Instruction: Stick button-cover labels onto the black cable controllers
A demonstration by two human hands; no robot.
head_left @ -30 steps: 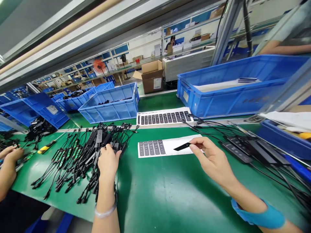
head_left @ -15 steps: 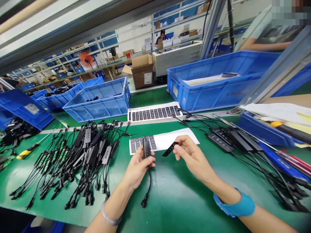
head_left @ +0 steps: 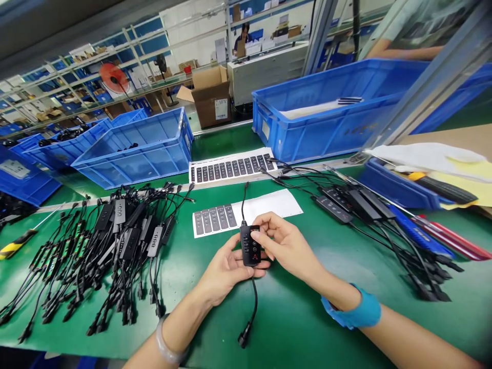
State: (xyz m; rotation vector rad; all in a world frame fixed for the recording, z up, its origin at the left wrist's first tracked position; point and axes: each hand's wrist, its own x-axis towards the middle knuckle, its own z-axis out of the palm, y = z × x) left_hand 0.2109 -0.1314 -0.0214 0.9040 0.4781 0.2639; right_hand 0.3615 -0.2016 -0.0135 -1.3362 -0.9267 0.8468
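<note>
My left hand (head_left: 230, 264) grips a small black controller box (head_left: 245, 246) with a cable running out of each end. In my right hand (head_left: 282, 246), between thumb and fingers, is a black label sticker (head_left: 254, 247) with printed icons. It lies over the right part of the box's face; whether it is stuck down I cannot tell. Just beyond my hands rests a white sticker sheet (head_left: 269, 205) with several grey label shapes at its left end. Farther back is a second sheet (head_left: 232, 169) bearing a row of black labels.
A heap of black cabled controllers (head_left: 126, 241) covers the left of the green bench (head_left: 307, 328). More controllers (head_left: 349, 205) lie on the right, near a blue-handled tool (head_left: 418, 230). Blue bins (head_left: 134, 159) line the back. A yellow-black screwdriver (head_left: 17, 245) lies far left.
My right hand has brought the label leftward onto the controller box, from apart to overlapping it. My left hand has turned the box face up. The view has shifted slightly.
</note>
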